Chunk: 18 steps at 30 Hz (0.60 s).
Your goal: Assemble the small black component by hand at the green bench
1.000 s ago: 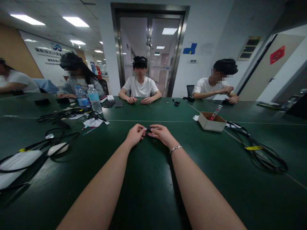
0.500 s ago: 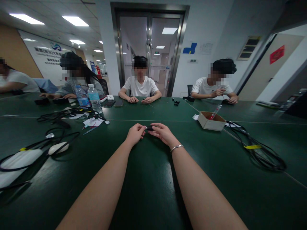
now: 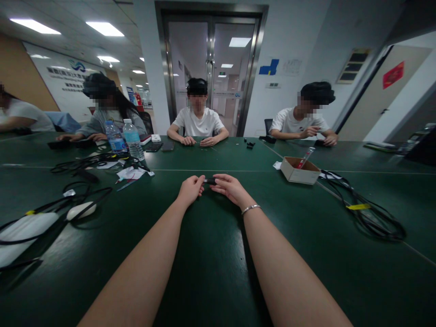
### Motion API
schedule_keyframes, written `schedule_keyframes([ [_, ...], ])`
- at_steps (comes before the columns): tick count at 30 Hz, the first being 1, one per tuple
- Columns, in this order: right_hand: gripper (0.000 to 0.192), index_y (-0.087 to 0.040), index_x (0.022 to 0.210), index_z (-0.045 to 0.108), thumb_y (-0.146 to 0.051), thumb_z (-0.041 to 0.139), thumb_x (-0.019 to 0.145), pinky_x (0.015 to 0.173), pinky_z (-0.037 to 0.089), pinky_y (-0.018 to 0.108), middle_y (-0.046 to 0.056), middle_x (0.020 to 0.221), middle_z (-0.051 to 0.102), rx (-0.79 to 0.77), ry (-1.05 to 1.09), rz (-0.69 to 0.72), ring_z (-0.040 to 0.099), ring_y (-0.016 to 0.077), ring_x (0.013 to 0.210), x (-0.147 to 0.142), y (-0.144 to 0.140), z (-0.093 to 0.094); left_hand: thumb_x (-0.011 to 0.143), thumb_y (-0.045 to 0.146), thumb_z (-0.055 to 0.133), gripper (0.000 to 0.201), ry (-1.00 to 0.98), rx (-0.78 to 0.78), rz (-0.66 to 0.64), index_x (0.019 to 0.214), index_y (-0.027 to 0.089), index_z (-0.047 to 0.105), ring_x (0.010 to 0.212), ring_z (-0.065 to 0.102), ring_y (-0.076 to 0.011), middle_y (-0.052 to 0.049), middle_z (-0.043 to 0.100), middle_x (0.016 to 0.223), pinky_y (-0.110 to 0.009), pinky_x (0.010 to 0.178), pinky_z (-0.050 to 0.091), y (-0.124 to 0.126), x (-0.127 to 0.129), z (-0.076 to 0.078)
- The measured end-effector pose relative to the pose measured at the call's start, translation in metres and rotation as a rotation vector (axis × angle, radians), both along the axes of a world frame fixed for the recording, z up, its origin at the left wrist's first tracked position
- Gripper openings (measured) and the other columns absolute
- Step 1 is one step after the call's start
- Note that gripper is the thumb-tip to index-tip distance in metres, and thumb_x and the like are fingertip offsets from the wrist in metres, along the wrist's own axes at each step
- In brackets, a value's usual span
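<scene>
A small black stick-like object with a silvery section at its left end spans the gap between my hands, just above the table. What kind of thing it is, I cannot make out. My left hand pinches the silvery end between thumb and fingers. The black end sits in the fingers of my right hand, which has a silver bracelet at the wrist. My fingers hide both tips of the object.
On the green table, black cables lie right, near an open cardboard box holding a clear-and-red tube. Left are cables, a white mouse, papers and two water bottles. Several people sit opposite.
A little more of the silvery section shows beside my left thumb. Both hands keep nearly the same place, and the view has shifted slightly.
</scene>
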State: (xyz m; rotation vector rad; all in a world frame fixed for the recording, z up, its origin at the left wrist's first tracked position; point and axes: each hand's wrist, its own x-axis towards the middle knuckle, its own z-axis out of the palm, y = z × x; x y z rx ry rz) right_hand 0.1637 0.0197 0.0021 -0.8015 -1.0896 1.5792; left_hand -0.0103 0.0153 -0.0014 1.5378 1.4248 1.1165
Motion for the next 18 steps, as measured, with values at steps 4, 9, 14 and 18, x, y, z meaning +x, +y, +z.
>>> schedule_keyframes([
  [4,0.018,-0.012,0.094,0.063,-0.001,0.062,0.08,0.071,0.06,0.026,0.008,0.09,0.068,0.0,-0.009,0.006,0.069,0.0173,0.076,0.0005,-0.0003,0.0003,0.086,0.051,0.046,0.038,0.015,0.005,0.006,0.076,0.015,0.057,0.048,0.053,-0.0098,-0.002,0.059,0.062,-0.021,0.046,0.044,0.001,0.0001,-0.0008],
  [9,0.02,-0.012,0.092,0.064,0.0,0.065,0.076,0.069,0.06,0.024,0.007,0.092,0.066,0.004,-0.016,0.014,0.068,0.0159,0.075,0.0004,-0.0009,0.0009,0.086,0.053,0.045,0.04,0.033,0.004,0.012,0.075,0.016,0.057,0.049,0.053,-0.0106,-0.002,0.059,0.061,-0.021,0.045,0.043,0.0031,-0.0004,-0.0026],
  [14,0.021,-0.012,0.091,0.065,0.001,0.067,0.074,0.068,0.06,0.024,0.006,0.089,0.065,0.006,-0.025,0.02,0.067,0.0151,0.075,0.0007,-0.0005,0.0008,0.086,0.054,0.042,0.042,0.065,0.0,0.018,0.074,0.016,0.056,0.048,0.052,-0.0105,-0.001,0.058,0.06,-0.021,0.046,0.042,0.0023,-0.0005,-0.0012],
  [18,0.022,-0.013,0.09,0.065,0.001,0.07,0.072,0.068,0.06,0.023,0.005,0.089,0.065,0.021,-0.032,0.026,0.067,0.0143,0.075,0.0011,0.0004,-0.0001,0.085,0.056,0.041,0.044,0.102,-0.005,0.02,0.073,0.017,0.056,0.049,0.052,-0.0114,-0.001,0.058,0.06,-0.022,0.046,0.042,0.001,-0.0008,0.0],
])
